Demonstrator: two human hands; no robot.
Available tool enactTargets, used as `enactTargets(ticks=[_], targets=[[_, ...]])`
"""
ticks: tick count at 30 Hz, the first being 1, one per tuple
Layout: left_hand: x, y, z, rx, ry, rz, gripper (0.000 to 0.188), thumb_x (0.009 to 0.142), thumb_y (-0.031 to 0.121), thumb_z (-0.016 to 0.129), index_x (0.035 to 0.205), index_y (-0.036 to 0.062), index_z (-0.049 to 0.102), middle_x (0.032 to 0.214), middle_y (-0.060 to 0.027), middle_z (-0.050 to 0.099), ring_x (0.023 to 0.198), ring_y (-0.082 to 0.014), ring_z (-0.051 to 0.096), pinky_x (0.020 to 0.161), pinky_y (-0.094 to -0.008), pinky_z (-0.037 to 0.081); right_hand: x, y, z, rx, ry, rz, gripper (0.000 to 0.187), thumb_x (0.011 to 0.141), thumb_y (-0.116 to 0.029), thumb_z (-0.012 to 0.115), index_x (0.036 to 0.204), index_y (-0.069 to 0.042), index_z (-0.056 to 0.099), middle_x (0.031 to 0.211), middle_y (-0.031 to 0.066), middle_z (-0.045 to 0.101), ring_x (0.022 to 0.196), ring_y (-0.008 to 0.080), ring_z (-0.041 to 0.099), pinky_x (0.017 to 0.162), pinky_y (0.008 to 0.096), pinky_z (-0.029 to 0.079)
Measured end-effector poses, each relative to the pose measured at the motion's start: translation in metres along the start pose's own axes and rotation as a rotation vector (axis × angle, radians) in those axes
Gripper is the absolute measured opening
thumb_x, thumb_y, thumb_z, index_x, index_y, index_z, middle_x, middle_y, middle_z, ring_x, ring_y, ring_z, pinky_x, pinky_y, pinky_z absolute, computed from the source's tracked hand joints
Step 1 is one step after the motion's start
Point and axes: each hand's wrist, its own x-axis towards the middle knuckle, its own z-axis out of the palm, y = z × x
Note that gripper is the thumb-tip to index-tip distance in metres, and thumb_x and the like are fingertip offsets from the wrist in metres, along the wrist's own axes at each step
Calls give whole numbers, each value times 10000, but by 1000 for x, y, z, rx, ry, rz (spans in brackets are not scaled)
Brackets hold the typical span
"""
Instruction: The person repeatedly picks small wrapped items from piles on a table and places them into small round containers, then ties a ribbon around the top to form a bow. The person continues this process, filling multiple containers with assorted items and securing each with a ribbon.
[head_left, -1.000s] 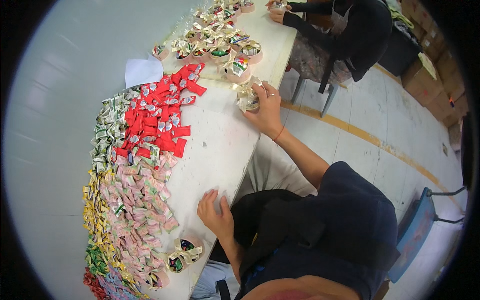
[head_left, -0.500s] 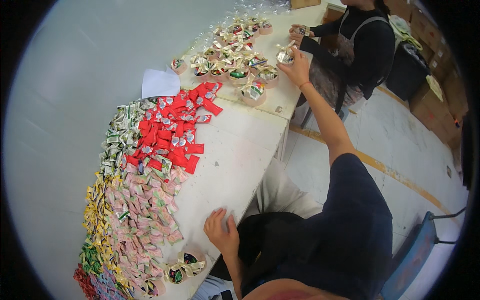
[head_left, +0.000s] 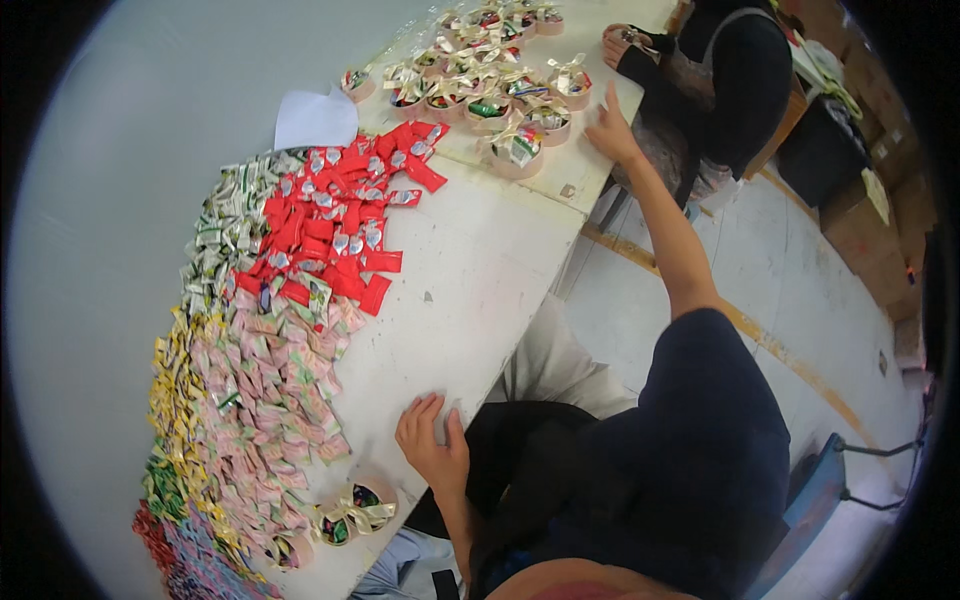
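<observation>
My right hand (head_left: 612,135) is stretched out over the far right of the table, fingers apart and holding nothing. Just to its left stands a round pink candy box (head_left: 571,86) tied with a cream ribbon bow. Several similar boxes crowd together left of it, wrapped sweets showing in their tops; the closest is a candy box (head_left: 516,152) with a large bow. My left hand (head_left: 434,440) rests at the near table edge with its fingers spread, and it is empty. Below it sit a few more ribboned boxes (head_left: 366,503).
Heaps of wrapped sweets cover the table's left: red packets (head_left: 330,225), pink sweets (head_left: 270,390), yellow sweets (head_left: 185,375) and green-white sweets (head_left: 235,215). A white paper sheet (head_left: 315,120) lies behind them. Another person (head_left: 740,100) sits at the far right, hands at the table.
My right hand has let go of the ribboned candy box, which now stands beside the others. The view has shifted slightly; my left hand stays by the table edge.
</observation>
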Motion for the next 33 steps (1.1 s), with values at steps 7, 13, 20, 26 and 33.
enactTargets(ticks=[7, 13, 20, 26, 33], targets=[[-32, 23, -18, -441, 165, -274, 275, 746, 39, 749, 1012, 64, 688, 1105, -101, 663, 1043, -292, 608, 961, -416, 437, -361, -92, 96, 148, -89, -103, 246, 801, -83, 701, 968, -22, 532, 879, 101, 574, 815, 207, 550, 814, 336, 427], [-116, -27, -131, 486, 813, -516, 623, 719, 125, 805, 1270, 21, 534, 1319, -177, 531, 1264, -333, 469, 1075, -421, 337, -411, -24, 102, 190, -1037, 279, 69, 933, -54, 582, 971, -9, 616, 851, 71, 624, 838, 150, 594, 771, 284, 469], [-147, -65, -141, 21, 964, -587, 436, 853, 137, 709, 1205, -6, 496, 1149, -102, 561, 1030, -180, 521, 913, -314, 413, -340, -198, 120, 255, -1490, -70, 226, 806, -53, 755, 975, -18, 608, 895, 57, 628, 804, 127, 600, 751, 264, 474], [-115, -55, -93, -82, 700, -686, 339, 887, 146, 664, 1175, -4, 568, 1041, -131, 622, 924, -208, 582, 853, -321, 454, -376, -297, 236, 312, -1255, -607, 964, 662, -153, 851, 1449, -6, 315, 1406, 245, 420, 1273, 391, 440, 1061, 436, 364], [-58, -39, -54, -184, 434, -537, 361, 918, 164, 607, 1245, 13, 581, 1128, -139, 639, 1023, -268, 565, 929, -370, 394, -327, -264, 226, 293, -1276, -438, 995, 645, -165, 844, 1470, -29, 306, 1344, 220, 484, 1202, 380, 484, 994, 418, 406]])
